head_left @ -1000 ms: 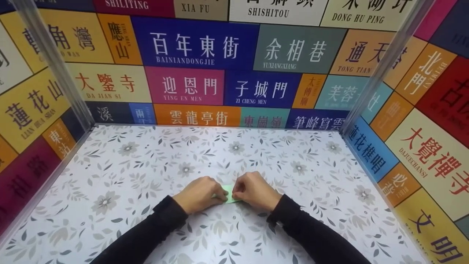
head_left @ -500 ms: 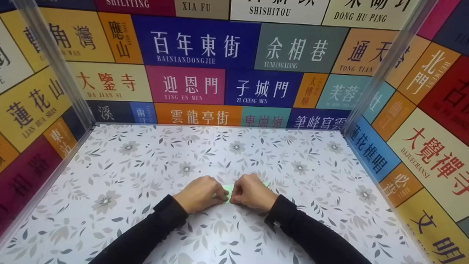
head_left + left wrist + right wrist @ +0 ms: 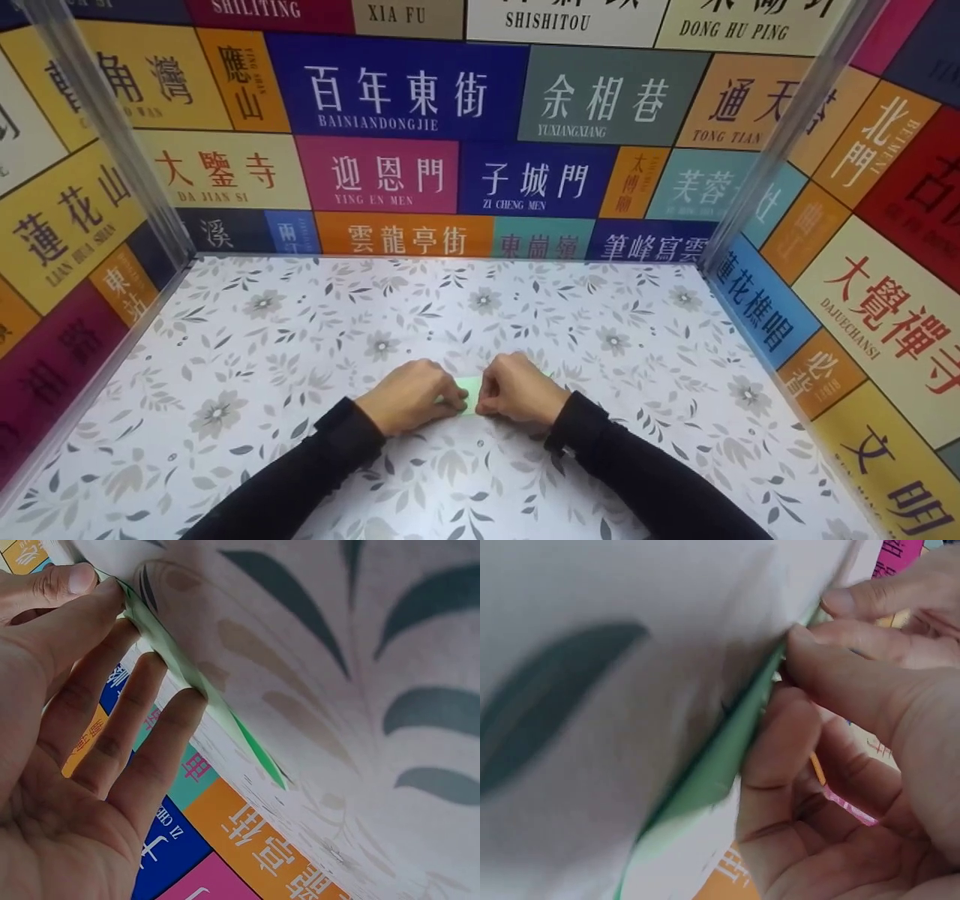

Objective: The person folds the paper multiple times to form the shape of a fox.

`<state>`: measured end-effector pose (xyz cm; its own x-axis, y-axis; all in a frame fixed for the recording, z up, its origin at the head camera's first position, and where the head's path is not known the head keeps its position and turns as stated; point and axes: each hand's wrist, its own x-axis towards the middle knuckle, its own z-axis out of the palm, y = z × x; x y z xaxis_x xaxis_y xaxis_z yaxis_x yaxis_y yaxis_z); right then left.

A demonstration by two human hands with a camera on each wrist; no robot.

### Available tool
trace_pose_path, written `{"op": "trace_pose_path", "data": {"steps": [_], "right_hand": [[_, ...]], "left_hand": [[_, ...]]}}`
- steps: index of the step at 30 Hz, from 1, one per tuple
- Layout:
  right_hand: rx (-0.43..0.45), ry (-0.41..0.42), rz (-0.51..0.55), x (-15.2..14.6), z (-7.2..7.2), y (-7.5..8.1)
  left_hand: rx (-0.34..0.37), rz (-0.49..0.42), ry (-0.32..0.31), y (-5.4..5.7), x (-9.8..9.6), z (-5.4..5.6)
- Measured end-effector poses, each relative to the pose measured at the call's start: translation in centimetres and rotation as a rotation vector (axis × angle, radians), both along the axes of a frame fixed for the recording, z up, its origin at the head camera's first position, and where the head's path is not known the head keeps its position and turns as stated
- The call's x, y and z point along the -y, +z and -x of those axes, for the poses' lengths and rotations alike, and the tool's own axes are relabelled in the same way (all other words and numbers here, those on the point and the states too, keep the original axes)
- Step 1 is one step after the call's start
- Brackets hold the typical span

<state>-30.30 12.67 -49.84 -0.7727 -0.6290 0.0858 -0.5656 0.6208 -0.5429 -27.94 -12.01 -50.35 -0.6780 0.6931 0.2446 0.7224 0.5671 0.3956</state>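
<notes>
While partly curled, left hand (image 3: 412,397) and right hand (image 3: 519,391) pinched on green paper (image 3: 472,390).

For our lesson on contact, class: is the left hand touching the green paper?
Touching. The left wrist view shows it plainly: the left hand's fingers rest along the green paper, with no gap at the tips.
</notes>
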Motion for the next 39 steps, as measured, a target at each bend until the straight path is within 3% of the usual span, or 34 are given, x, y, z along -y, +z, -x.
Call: {"op": "trace_pose_path", "data": {"steps": [15, 23, 39], "right_hand": [[0.023, -0.032, -0.034, -1.8, 0.4, 0.3], [0.048, -0.028, -0.019, -2.5, 0.2, 0.1], [0.053, -0.147, -0.024, -6.8, -0.1, 0.1]], "left_hand": [[-0.006, -0.009, 0.009, 0.1, -0.2, -0.1], [0.036, 0.0, 0.027, -0.3, -0.1, -0.1], [0.023, -0.028, 0.011, 0.0, 0.1, -0.2]]}}
